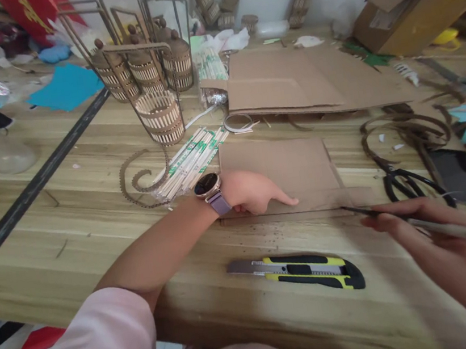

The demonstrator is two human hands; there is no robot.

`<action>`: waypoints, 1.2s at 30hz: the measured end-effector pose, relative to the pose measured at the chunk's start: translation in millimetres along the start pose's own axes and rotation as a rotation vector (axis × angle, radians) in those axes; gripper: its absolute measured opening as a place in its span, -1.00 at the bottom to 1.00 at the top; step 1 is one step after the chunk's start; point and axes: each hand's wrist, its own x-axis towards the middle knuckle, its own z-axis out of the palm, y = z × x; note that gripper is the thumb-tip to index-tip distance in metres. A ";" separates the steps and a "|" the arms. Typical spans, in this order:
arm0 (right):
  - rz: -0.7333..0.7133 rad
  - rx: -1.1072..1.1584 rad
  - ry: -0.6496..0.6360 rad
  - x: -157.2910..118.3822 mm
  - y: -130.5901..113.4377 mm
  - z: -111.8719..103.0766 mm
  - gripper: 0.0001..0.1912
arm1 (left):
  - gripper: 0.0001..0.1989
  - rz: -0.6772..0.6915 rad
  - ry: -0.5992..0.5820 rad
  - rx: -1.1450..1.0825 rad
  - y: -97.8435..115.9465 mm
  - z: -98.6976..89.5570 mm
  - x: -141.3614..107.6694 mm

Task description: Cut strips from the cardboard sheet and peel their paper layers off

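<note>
A flat sheet of brown cardboard [278, 163] lies on the wooden table. My left hand [256, 191] presses on its lower part, thumb stretched to the right and the other fingers curled under. My right hand [420, 230] grips a thin dark-tipped pen-like tool [362, 210], its tip at the cardboard's lower right edge. A narrow strip [358, 196] lies across that corner. Nearer the table's front edge is a yellow and black utility knife [306, 271] with its blade out, pointing left; neither hand touches it.
Black scissors [409, 180] and coiled brown strips [407, 131] lie at the right. Beyond the sheet are wrapped sticks [196, 159], a slatted basket [160, 118] and larger cardboard [289, 81]. A cardboard box [412, 8] stands at the back right.
</note>
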 end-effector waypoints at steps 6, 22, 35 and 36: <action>-0.016 -0.015 0.087 22.6 -38.9 11.4 -0.64 | -0.21 -0.015 -0.059 0.107 7.0 -3.2 -7.5; -0.199 -0.231 -0.049 64.2 -29.7 9.6 -0.67 | -0.46 -0.129 0.228 0.241 7.2 8.7 -2.8; -0.900 -0.183 -0.250 -50.6 -76.9 43.2 -0.63 | -0.75 -0.129 0.496 0.328 -0.4 12.6 6.6; -0.901 -0.209 -0.236 -52.5 -77.7 47.4 -0.68 | -0.75 -0.126 0.489 0.309 0.7 13.0 7.3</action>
